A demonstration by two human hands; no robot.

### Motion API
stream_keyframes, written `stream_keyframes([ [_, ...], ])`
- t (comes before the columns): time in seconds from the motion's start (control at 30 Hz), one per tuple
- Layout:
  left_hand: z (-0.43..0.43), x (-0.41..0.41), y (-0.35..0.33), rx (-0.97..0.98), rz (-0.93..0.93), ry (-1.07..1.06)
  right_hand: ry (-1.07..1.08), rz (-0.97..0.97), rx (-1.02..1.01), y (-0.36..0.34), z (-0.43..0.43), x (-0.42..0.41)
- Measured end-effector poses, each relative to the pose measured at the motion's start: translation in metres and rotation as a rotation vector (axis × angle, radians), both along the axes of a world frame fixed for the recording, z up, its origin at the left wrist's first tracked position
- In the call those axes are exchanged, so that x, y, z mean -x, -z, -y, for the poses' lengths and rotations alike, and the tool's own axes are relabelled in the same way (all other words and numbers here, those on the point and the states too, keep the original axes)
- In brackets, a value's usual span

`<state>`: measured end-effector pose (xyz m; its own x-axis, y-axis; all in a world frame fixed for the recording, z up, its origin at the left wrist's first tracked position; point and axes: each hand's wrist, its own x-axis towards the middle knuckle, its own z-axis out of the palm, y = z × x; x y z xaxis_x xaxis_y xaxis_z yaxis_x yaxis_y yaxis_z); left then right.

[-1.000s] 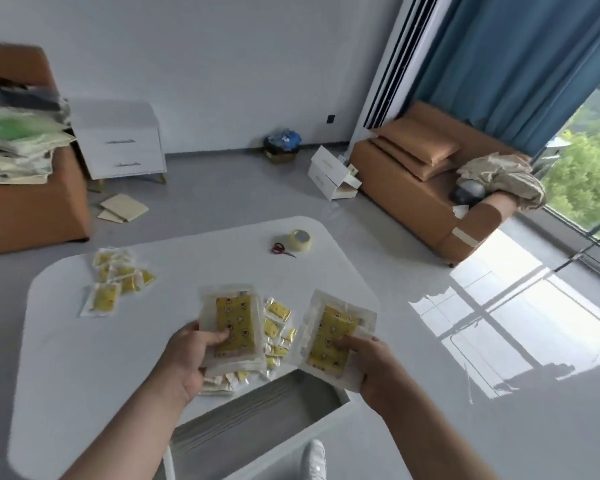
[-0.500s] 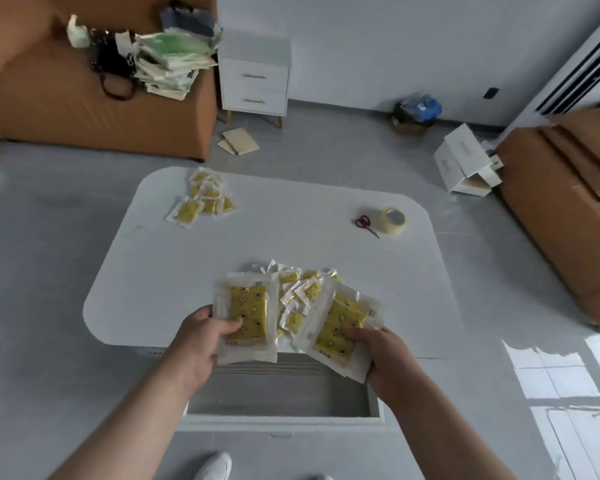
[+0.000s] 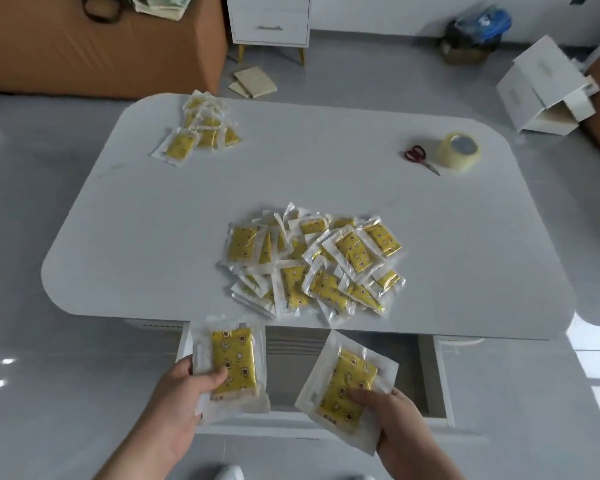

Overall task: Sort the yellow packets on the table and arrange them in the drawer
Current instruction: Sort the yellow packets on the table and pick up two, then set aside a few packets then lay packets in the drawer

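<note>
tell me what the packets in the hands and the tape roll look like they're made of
Packet in the left hand and packet in the right hand: clear, glossy plastic film around a shiny yellow printed inner wrap, probably foil or plastic. Tape roll: translucent yellowish plastic tape; its core material is unclear.

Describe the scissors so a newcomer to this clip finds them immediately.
Start at the white table and look to its far right corner. The scissors lie flat there beside a roll of clear tape. Their red handles are the only red on the tabletop.
</note>
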<state>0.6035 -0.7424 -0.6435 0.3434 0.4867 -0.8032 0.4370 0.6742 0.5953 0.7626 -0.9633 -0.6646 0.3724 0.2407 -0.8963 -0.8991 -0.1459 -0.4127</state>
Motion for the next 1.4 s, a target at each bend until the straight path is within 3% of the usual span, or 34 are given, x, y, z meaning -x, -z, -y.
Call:
stream_keyframes([
  [0.2,-0.025,0.016,0.069,-0.004,-0.062,0.026,-0.012,-0.009,0.054,0.064,-0.033,0.028],
  [0.7,-0.069,-0.009,0.256,-0.165,-0.376,0.186,-0.351,0.068,0.122,0.216,-0.098,-0.008],
  [0.93,-0.086,-0.025,0.287,-0.449,-0.494,0.190,-0.524,0.216,0.162,0.266,-0.127,-0.024],
  [1.03,-0.090,-0.028,0.288,-0.646,-0.559,0.325,-0.629,0.336,0.209,0.280,-0.135,-0.024],
  [1.2,-0.096,-0.023,0.290,-1.021,-0.602,0.741,-0.820,0.595,0.202,0.284,-0.143,-0.019],
  [1.4,-0.090,-0.020,0.286,-1.209,-0.709,1.067,-0.982,0.718,0.235,0.284,-0.147,-0.014],
])
